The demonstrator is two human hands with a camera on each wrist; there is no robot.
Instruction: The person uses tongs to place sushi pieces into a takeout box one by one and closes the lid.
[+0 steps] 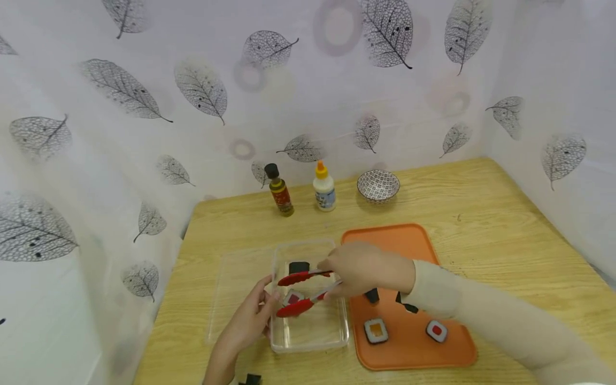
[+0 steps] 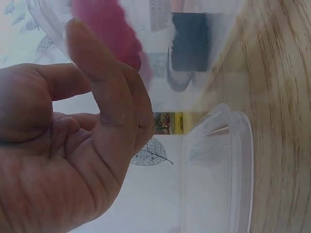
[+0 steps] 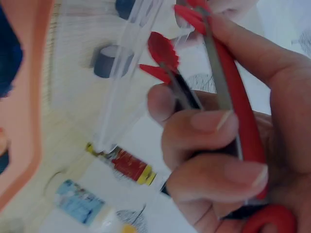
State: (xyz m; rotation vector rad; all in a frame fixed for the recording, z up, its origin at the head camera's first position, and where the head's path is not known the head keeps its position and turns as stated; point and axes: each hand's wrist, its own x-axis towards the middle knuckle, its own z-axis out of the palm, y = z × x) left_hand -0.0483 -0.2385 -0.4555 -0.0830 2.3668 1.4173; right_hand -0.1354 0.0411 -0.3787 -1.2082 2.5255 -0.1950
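My right hand (image 1: 337, 278) grips red-tipped tongs (image 1: 303, 291) over a clear plastic container (image 1: 332, 334). The tongs' two tips stand apart inside it, with a red-centred sushi roll (image 1: 293, 297) between them; contact cannot be told. A black roll (image 1: 299, 267) lies further back in the container. My left hand (image 1: 250, 321) rests its straight fingers against the container's left wall. In the left wrist view, its fingers (image 2: 104, 97) lie on the clear wall, with the dark roll (image 2: 189, 41) behind. The right wrist view shows my fingers (image 3: 214, 121) curled round the tongs (image 3: 231, 87).
An orange tray (image 1: 409, 240) to the right carries two rolls (image 1: 376, 330) (image 1: 436, 330) and small black pieces (image 1: 406, 305). The clear lid (image 1: 238, 289) lies left of the container. A dark sauce bottle (image 1: 280, 191), a white bottle (image 1: 324, 187) and a patterned bowl (image 1: 378, 185) stand near the back wall.
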